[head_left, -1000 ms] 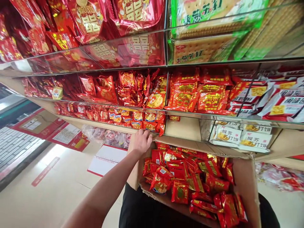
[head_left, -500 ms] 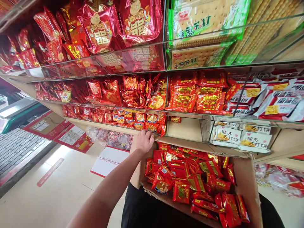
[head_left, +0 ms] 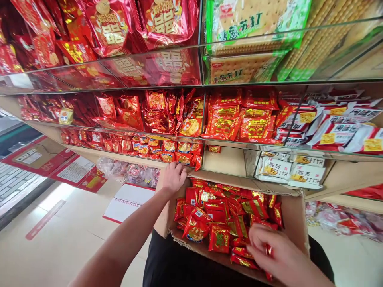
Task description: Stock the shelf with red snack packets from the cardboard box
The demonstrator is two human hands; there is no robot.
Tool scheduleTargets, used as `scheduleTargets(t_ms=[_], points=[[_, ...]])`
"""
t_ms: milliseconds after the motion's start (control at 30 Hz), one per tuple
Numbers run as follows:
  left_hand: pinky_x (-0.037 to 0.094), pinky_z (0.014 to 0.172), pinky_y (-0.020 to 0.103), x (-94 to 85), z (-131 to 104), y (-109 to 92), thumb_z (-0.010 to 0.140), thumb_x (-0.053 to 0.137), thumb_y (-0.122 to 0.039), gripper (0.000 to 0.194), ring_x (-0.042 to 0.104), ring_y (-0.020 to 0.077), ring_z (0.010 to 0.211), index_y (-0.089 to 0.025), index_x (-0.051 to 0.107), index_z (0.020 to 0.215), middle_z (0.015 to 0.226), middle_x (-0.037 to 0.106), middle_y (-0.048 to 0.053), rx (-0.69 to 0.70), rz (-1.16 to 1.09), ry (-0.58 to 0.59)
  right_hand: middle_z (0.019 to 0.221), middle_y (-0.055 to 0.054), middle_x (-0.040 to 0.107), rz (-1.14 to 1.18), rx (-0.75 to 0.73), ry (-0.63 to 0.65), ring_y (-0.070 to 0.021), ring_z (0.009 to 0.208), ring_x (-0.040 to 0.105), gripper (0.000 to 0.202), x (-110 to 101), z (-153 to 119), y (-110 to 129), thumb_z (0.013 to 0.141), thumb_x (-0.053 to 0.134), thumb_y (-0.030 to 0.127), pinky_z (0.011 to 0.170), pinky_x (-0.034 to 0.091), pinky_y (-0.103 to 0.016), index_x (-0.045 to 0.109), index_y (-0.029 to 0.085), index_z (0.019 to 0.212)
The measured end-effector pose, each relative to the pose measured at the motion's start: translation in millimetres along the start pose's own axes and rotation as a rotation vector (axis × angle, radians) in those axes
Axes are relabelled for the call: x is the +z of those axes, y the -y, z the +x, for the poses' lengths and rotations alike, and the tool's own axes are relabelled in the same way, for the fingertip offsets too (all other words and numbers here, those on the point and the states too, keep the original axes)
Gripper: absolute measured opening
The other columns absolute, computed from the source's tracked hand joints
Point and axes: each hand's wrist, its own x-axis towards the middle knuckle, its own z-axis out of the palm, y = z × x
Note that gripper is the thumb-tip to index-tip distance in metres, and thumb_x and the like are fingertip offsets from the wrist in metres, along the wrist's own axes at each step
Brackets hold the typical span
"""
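Holding the far left corner of the cardboard box [head_left: 295, 217], the left hand [head_left: 174, 178] is keeping its fingers bent and close together over the edge. The right hand [head_left: 271, 247] is reaching into the near right part of the box, its fingers partly curled among the red packets [head_left: 219, 238]; a packet is showing beside them, but whether they are gripping it I cannot tell. The box is sitting over the dark-clothed legs [head_left: 185, 263], in front of the shelves [head_left: 223, 161]. Beyond its far right side, white cracker packs [head_left: 306, 174] are lying in a low compartment.
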Motion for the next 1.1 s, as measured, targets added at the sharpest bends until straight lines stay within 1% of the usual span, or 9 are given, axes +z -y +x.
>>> scheduleTargets(t_ms=[100,333,467,567,667,767,900,1000,1100], points=[[0.038,0.081,0.035,0.9,2.1,0.0,0.085,0.034,-0.033,0.033,0.05,0.0238,0.096,-0.02,0.059,0.103,0.1,0.055,0.009,0.006,-0.009,-0.007,0.06,0.003,0.055,-0.038,0.117,0.001,-0.011,0.054,0.051,0.017,13.1,23.9,-19.9,0.08,0.049,0.03,0.054,0.041,-0.022,0.05,0.02,0.066],[0.038,0.08,0.036,4.6,5.2,3.8,0.084,0.034,-0.034,0.035,0.051,0.0242,0.094,-0.02,0.058,0.105,0.099,0.054,0.009,0.023,-0.012,-0.024,0.103,-0.011,0.058,-0.244,0.138,-0.272,-0.0221,0.088,0.059,0.032,40.2,69.8,-46.8,0.082,0.043,0.028,0.077,0.046,-0.034,0.053,0.017,0.111],[0.039,0.079,0.037,6.5,5.4,5.8,0.084,0.034,-0.035,0.035,0.051,0.025,0.093,-0.02,0.059,0.105,0.096,0.054,0.009,0.029,-0.023,-0.036,0.106,-0.013,0.056,-0.427,0.114,-0.241,-0.0227,0.085,0.06,0.031,48.4,88.4,-51.9,0.08,0.041,0.016,0.075,0.047,-0.035,0.059,0.017,0.106],[0.04,0.079,0.037,9.4,6.2,7.7,0.083,0.035,-0.035,0.035,0.051,0.0251,0.093,-0.02,0.059,0.103,0.095,0.054,0.009,0.032,-0.039,-0.046,0.096,-0.011,0.062,-0.35,0.056,-0.276,-0.0227,0.085,0.06,0.03,46.9,87.4,-56.8,0.083,0.036,0.017,0.079,0.046,-0.037,0.063,0.018,0.098],[0.041,0.082,0.038,10.8,9.5,10.8,0.083,0.036,-0.034,0.035,0.051,0.0252,0.096,-0.019,0.057,0.106,0.096,0.055,0.01,0.045,-0.064,-0.059,0.091,-0.009,0.065,-0.059,0.045,-0.425,-0.022,0.087,0.059,0.026,38.6,74.4,-58.6,0.081,0.042,0.025,0.083,0.044,-0.037,0.065,0.018,0.092],[0.037,0.091,0.041,4.9,10.4,6.9,0.083,0.038,-0.03,0.037,0.046,0.0261,0.108,-0.015,0.051,0.115,0.111,0.052,0.013,0.076,-0.094,-0.082,0.074,-0.003,0.064,0.451,0.258,-0.543,-0.0177,0.068,0.058,0.023,26.0,55.7,-51.0,0.074,0.057,0.035,0.069,0.047,-0.033,0.065,0.021,0.09],[0.023,0.104,0.05,-15.2,-13.5,-32.2,0.079,0.044,-0.021,0.042,0.024,0.0272,0.129,-0.019,0.043,0.121,0.133,0.036,0.012,0.229,-0.366,-0.197,0.06,0.004,0.055,1.313,0.468,-0.523,-0.0073,0.052,0.048,0.027,10.2,35.5,-26.1,0.055,0.077,0.028,0.053,0.044,-0.021,0.065,0.019,0.078],[0.028,0.103,0.046,-29.3,-49.4,-80.5,0.077,0.052,-0.022,0.053,0.03,0.0238,0.127,-0.025,0.034,0.127,0.136,0.035,0.009,0.268,-0.826,0.013,0.058,0.005,0.052,1.625,0.523,-0.393,-0.0044,0.05,0.045,0.028,6.4,28.3,-6.4,0.051,0.08,0.018,0.049,0.042,-0.018,0.065,0.016,0.074],[0.043,0.09,0.037,-33.9,-78.7,-118.1,0.072,0.061,-0.029,0.068,0.047,0.0223,0.115,-0.024,0.028,0.131,0.127,0.047,0.011,0.037,-1.292,0.428,0.062,0.004,0.054,1.711,0.559,-0.292,-0.0032,0.05,0.045,0.029,12.9,25.2,4.6,0.052,0.08,0.017,0.049,0.042,-0.017,0.065,0.016,0.077]])
